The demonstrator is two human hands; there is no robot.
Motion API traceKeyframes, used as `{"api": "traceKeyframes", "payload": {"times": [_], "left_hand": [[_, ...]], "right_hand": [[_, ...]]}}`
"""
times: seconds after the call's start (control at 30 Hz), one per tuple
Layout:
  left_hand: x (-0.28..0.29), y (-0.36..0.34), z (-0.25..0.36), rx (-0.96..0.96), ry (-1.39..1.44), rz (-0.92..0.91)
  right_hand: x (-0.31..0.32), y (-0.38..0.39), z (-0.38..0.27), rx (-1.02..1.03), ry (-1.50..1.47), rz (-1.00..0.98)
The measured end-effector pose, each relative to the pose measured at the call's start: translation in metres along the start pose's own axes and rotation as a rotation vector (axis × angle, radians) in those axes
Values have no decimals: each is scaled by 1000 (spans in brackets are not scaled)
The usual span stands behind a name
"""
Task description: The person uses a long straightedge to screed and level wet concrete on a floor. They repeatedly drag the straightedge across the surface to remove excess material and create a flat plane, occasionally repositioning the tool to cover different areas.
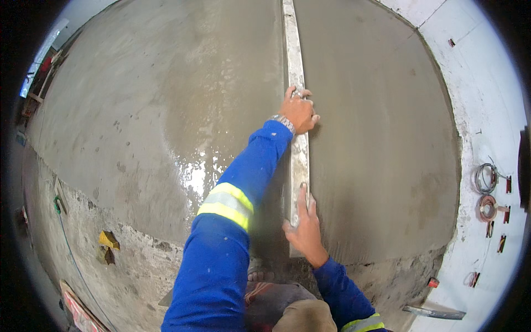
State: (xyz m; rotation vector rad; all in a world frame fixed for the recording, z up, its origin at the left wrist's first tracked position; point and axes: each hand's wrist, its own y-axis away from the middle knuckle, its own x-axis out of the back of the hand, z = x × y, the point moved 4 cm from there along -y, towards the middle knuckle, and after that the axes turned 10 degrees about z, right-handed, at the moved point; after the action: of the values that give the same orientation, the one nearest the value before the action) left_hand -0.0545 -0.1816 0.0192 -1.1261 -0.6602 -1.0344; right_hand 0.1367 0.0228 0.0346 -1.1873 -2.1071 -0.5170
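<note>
A long, pale, mortar-smeared screed bar (pixel 297 61) lies on the wet grey screed floor (pixel 238 72), running from near my feet to the far edge of the view. My left hand (pixel 299 112), with a metal-band watch at the wrist, is stretched farther out and wraps over the bar with its fingers bent around the sides. Closer to me, my right hand (pixel 306 228) grips the bar near its end, thumb on the left side and fingers lying along the top. Both arms wear blue sleeves with yellow and silver reflective bands.
A rough, lower strip (pixel 144 265) borders the wet screed on my side. On it lie a yellow block (pixel 109 239) and a blue-green line (pixel 72 254). Coiled wires (pixel 486 178) hang from the white wall (pixel 481 110) at right. A metal straight tool (pixel 435 313) lies below.
</note>
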Motion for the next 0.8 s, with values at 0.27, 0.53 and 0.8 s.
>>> {"api": "traceKeyframes", "payload": {"times": [0.27,0.53,0.8], "left_hand": [[4,8,-1,10,-18,-66],[3,18,0,28,20,-116],[7,13,-8,23,-28,-97]], "right_hand": [[-2,10,-2,24,41,-26],[-3,18,-3,77,101,-33],[-4,10,-6,6,33,-64]]}}
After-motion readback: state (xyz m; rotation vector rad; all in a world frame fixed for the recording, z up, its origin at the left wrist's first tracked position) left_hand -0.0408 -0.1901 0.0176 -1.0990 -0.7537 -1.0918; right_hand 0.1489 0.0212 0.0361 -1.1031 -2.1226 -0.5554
